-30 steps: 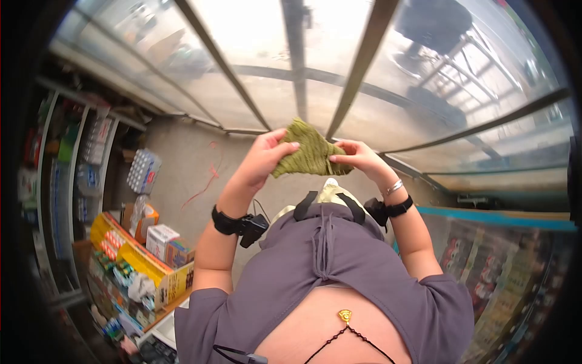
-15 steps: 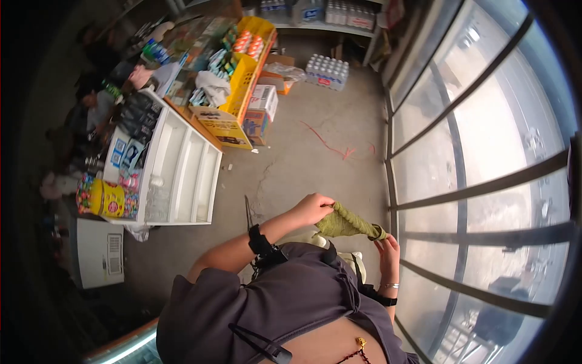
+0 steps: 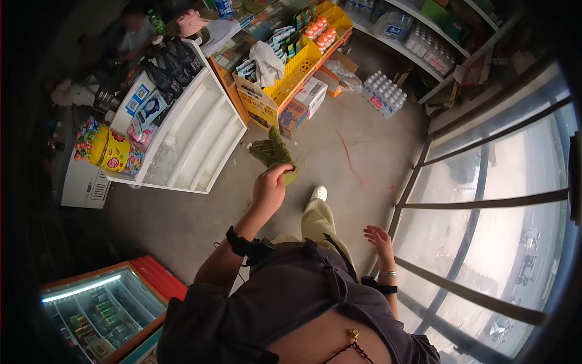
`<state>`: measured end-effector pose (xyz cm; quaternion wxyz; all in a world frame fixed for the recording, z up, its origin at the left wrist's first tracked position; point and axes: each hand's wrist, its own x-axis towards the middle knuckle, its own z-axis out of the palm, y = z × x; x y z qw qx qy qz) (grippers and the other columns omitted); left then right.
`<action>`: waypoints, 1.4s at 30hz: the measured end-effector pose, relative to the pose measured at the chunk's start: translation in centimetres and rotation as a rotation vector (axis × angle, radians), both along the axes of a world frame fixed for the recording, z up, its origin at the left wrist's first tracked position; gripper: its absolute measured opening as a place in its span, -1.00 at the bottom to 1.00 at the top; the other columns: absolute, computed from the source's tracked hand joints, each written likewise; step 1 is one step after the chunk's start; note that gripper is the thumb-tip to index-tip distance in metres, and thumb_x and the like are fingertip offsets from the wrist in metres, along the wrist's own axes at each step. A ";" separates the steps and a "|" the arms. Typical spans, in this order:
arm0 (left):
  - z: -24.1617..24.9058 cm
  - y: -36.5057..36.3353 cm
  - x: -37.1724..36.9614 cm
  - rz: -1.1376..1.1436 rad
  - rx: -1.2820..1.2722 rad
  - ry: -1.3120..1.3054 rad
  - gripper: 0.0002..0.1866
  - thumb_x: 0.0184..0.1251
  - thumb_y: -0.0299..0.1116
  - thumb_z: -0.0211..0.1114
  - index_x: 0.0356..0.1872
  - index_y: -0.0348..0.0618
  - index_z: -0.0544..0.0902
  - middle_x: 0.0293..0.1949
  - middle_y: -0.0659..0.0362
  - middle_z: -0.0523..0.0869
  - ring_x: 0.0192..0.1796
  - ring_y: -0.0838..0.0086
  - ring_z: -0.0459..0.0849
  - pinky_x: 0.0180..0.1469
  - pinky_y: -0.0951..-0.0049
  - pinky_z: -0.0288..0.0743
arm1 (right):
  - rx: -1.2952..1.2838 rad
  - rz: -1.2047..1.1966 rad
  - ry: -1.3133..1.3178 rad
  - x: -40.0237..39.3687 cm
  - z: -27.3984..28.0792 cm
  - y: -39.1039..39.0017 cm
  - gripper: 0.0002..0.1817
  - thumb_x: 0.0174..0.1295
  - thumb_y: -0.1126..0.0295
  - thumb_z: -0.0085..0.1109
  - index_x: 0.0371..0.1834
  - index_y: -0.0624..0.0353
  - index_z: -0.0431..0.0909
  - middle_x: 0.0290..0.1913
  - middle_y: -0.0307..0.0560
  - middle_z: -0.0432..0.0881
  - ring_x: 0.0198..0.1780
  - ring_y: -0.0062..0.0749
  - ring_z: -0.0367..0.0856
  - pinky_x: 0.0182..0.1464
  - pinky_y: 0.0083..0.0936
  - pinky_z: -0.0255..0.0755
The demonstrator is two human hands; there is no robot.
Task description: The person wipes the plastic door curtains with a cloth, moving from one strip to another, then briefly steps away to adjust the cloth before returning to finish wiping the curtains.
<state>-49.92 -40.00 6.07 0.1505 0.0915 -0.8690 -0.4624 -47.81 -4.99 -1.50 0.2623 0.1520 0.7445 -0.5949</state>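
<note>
The person stands on a bare grey concrete floor (image 3: 291, 200) inside a small shop, one white shoe (image 3: 318, 193) forward. The left hand (image 3: 270, 187) is raised ahead of the body and clamped on an olive-green knitted cloth (image 3: 274, 154); the fingers close over its lower edge, and the rest of the fabric stands up and away from the grip, bunched rather than spread. The right hand (image 3: 378, 238) is apart from the cloth, empty, with fingers loosely spread, low and near the dark metal window frame (image 3: 418, 176).

Judgement: the step in hand is carrying the cloth one-handed across the floor, toward the display side of the room. The cloth is in the air, touching nothing but the holding hand. It lies between the person and the white open shelf unit (image 3: 194, 142), with the yellow plastic crate of packaged goods (image 3: 291, 67) beyond.

The next move appears to call for a second grip: a bunched knit held by one edge cannot be spread or laid flat with control. The free hand would need to come across and take the far edge. A shrink-wrapped pack of water bottles (image 3: 383, 92) stands on the floor well apart from the path.
</note>
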 end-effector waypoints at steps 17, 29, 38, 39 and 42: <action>4.0 -10.3 -15.2 0.175 0.231 -0.067 -0.76 0.14 -0.58 0.03 -0.15 -0.23 0.53 -0.23 0.00 0.62 -0.21 0.28 0.61 -0.15 0.43 0.43 | 0.035 0.712 0.596 -45.3 2.4 -20.1 -0.80 0.22 0.38 0.00 -0.24 0.30 0.53 -0.37 -0.04 0.61 -0.39 -0.42 0.59 -0.34 -0.55 0.48; 7.2 -24.2 -29.0 -0.151 0.413 -0.125 -0.79 0.14 -0.57 0.04 -0.20 -0.27 0.53 -0.31 0.03 0.61 -0.25 0.33 0.60 -0.17 0.45 0.42 | 0.558 0.810 1.183 -58.8 6.0 -53.4 -0.53 0.00 0.43 0.03 0.08 0.04 0.36 0.11 -0.07 0.37 0.18 -0.16 0.25 0.15 -0.27 0.24; 9.5 -31.5 -39.1 -0.124 0.333 0.159 -0.78 0.19 -0.55 0.00 -0.15 -0.34 0.50 -0.17 0.05 0.56 -0.10 0.40 0.52 -0.02 0.48 0.33 | 0.615 1.069 1.277 -62.9 3.1 -58.5 -0.56 -0.11 0.59 -0.04 -0.04 0.14 0.41 -0.09 -0.05 0.42 0.04 -0.20 0.38 0.02 -0.41 0.34; 9.7 -31.8 -40.6 -0.101 0.234 0.253 -0.78 0.19 -0.56 0.00 -0.16 -0.35 0.50 -0.16 0.05 0.56 -0.09 0.34 0.52 -0.01 0.45 0.33 | 0.523 1.085 1.194 -62.8 3.1 -57.3 -0.59 -0.11 0.59 -0.03 -0.08 0.15 0.41 -0.13 -0.02 0.44 0.01 -0.18 0.40 -0.02 -0.40 0.36; 10.0 -32.5 -45.3 0.023 -0.165 0.401 -0.56 0.14 -0.52 0.09 0.12 -0.16 0.36 -0.10 -0.09 0.50 0.02 -0.02 0.42 0.06 0.14 0.27 | 0.185 0.645 0.889 -61.9 3.2 -52.4 -0.62 -0.07 0.64 -0.10 -0.10 0.21 0.42 -0.18 -0.02 0.53 -0.05 -0.19 0.49 -0.03 -0.38 0.40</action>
